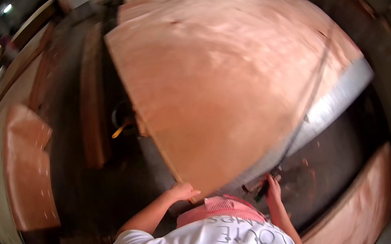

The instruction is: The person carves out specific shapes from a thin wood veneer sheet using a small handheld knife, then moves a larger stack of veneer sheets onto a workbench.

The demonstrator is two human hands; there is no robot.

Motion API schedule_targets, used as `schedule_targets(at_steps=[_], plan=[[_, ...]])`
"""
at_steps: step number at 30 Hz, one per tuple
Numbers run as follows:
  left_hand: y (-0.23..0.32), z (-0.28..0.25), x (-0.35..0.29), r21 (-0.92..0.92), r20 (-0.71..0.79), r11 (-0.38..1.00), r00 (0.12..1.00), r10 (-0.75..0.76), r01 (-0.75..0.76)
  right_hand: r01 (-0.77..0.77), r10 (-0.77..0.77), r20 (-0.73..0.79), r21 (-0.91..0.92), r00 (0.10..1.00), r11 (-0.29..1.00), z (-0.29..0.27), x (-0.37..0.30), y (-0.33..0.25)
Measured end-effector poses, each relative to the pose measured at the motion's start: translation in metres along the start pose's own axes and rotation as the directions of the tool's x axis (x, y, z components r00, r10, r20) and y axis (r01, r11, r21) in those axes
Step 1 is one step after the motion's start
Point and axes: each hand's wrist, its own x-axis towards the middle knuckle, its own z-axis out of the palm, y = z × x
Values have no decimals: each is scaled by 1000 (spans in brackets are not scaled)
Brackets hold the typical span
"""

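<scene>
A large sheet of thin orange-brown wood veneer (210,88) lies spread before me, its near corner close to my waist. My left hand (184,192) is closed on the sheet's left edge by that corner, with the thumb on top. My right hand (272,189) is wrapped round a dark-handled tool (260,193) near the sheet's front edge; blur hides its kind. From near that hand a long thin dark line (312,85) slants up over the sheet to the right. I cannot tell whether it is a rod, a cord or a shadow.
A pale grey strip (338,99) shows under the sheet's right front edge. Left stand long wooden boards (93,103) and a separate veneer piece (30,177). A yellow-handled object (121,130) lies between them and the sheet. Another wood sheet (360,208) is at lower right.
</scene>
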Motion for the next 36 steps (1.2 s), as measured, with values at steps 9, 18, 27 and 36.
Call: schedule_targets(at_steps=[9,18,27,36], plan=[[165,42,92,-871,-27,481,987,159,-101,287,-67,593,-285,802,915,-26,-35,-4],[112,-4,153,216,-764,949,645,17,230,128,-98,89,-447,991,885,-302,-69,61],[307,56,257,211,-676,939,653,341,-271,-160,126,-282,-98,951,982,-397,-53,26],[452,57,438,380,-697,925,660,280,8,-104,37,-244,-268,969,958,-465,34,-43]])
